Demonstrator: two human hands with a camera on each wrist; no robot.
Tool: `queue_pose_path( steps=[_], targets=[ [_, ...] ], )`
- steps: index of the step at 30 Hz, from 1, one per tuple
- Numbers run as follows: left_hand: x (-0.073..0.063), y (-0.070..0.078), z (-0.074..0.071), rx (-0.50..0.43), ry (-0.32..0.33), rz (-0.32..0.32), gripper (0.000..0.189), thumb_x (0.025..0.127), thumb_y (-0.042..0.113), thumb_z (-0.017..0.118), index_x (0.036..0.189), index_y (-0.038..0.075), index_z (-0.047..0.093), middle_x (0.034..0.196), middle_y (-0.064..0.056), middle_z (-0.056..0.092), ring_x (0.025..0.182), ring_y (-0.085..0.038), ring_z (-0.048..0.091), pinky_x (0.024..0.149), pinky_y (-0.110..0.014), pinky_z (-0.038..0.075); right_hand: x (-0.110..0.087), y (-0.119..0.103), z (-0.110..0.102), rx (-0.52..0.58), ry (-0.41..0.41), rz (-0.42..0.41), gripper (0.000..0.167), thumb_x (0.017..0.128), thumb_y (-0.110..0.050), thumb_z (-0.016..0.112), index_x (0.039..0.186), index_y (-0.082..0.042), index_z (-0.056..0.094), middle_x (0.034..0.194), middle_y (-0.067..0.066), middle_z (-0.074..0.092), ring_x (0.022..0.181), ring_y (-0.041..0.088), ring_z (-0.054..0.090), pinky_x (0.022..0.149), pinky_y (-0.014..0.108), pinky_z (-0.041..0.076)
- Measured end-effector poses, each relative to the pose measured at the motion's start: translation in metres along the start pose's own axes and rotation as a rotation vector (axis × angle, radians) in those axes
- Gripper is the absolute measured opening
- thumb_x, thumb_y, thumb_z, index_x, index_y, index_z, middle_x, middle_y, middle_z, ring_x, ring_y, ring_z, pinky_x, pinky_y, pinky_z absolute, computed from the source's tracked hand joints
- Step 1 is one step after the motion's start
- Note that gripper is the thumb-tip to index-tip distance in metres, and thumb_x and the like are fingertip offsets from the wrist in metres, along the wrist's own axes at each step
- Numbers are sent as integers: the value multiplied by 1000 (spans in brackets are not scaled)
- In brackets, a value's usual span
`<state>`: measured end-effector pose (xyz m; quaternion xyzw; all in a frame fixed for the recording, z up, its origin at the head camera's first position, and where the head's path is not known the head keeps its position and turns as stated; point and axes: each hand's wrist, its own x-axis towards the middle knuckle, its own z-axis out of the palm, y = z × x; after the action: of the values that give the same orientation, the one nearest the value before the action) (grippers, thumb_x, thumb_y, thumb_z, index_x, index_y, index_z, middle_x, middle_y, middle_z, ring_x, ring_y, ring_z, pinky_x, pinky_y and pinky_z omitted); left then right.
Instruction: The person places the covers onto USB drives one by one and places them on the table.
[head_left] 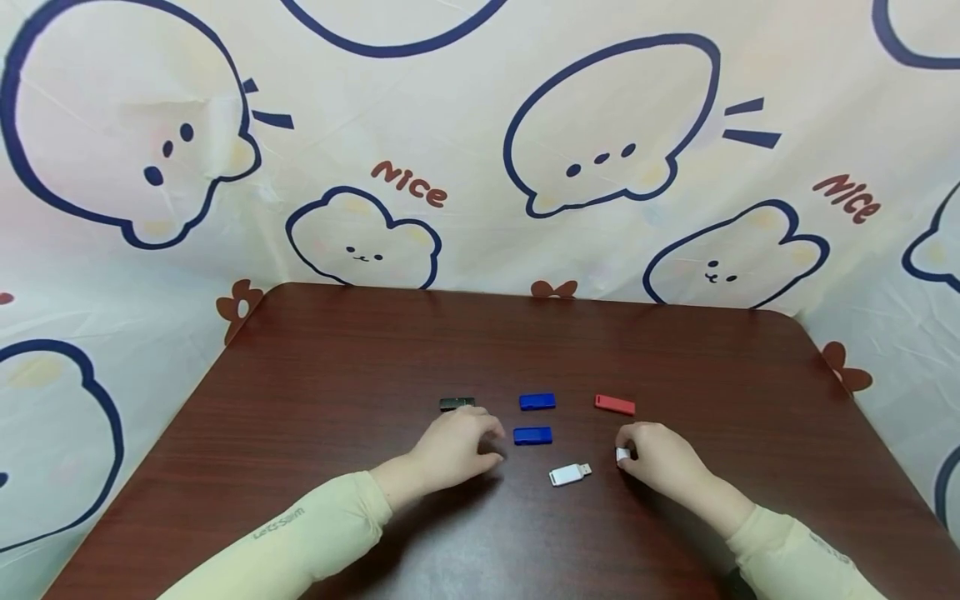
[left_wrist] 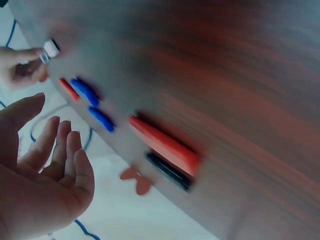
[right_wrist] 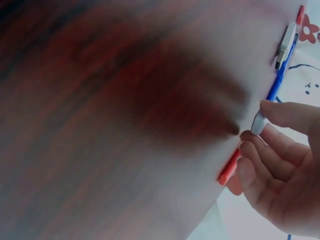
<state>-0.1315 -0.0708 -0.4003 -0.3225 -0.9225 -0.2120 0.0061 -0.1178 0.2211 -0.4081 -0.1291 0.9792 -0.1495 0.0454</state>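
My right hand (head_left: 666, 460) pinches a white USB stick (right_wrist: 258, 122) between thumb and fingers, close over the table; only its end shows in the head view. My left hand (head_left: 456, 447) holds nothing, its fingers loosely bent. Just beyond that hand lies a black USB stick (head_left: 457, 403). In the left wrist view a red stick (left_wrist: 165, 145) lies beside the black one, hidden behind the left hand in the head view. Between the hands are two blue USB sticks, one farther back (head_left: 537, 402) and one nearer (head_left: 532, 436). A second white USB stick (head_left: 570, 474) shows its metal plug.
Another red USB stick (head_left: 615, 405) lies beyond my right hand. The brown wooden table (head_left: 360, 350) has rounded back corners. A pale sheet (head_left: 480, 125) printed with cartoon figures hangs behind and along both sides.
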Motion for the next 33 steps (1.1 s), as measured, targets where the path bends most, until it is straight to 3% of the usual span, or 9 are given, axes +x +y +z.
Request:
queue_pose_path(
  steps=[4,9,15,18,25,33],
  targets=[
    [13,17,10,52,-73,16,20,78,27,73,93,14,69,90,3,67,87,-12,60,73,-27,49,-2,-1,-1,15,-4,17,11,73,-4,69,77,-12,63,71,-3,58,62,11,45,56,28,38],
    [28,40,28,193,-127,32,21,77,36,73,89,20,68,84,7,65,80,-9,57,64,-23,45,-2,0,-1,18,7,10,11,72,-4,70,77,-12,63,70,-4,58,61,10,45,55,27,39],
    [35,62,47,432,-95,70,31,75,50,71,83,21,65,81,8,62,78,-9,56,64,-23,44,-3,1,0,15,11,0,12,72,-5,70,75,-13,62,69,-4,56,61,9,45,56,27,39],
    [37,67,52,496,-69,87,30,76,50,71,83,21,66,81,8,63,77,-9,56,65,-23,44,-4,1,0,20,9,8,12,72,-5,70,75,-13,62,69,-4,56,61,9,45,56,27,38],
    [39,64,54,503,-53,112,23,79,44,70,76,22,65,75,9,61,72,-8,55,60,-21,40,-5,-2,-2,65,-10,33,11,74,-6,70,78,-13,62,67,-5,56,58,9,43,54,26,36],
    [42,55,42,372,-20,139,19,83,36,68,76,19,62,66,11,60,60,-4,52,53,-19,38,-1,3,-9,222,-11,15,10,76,-5,68,80,-10,61,71,-3,59,65,8,50,57,22,41]
  ],
)
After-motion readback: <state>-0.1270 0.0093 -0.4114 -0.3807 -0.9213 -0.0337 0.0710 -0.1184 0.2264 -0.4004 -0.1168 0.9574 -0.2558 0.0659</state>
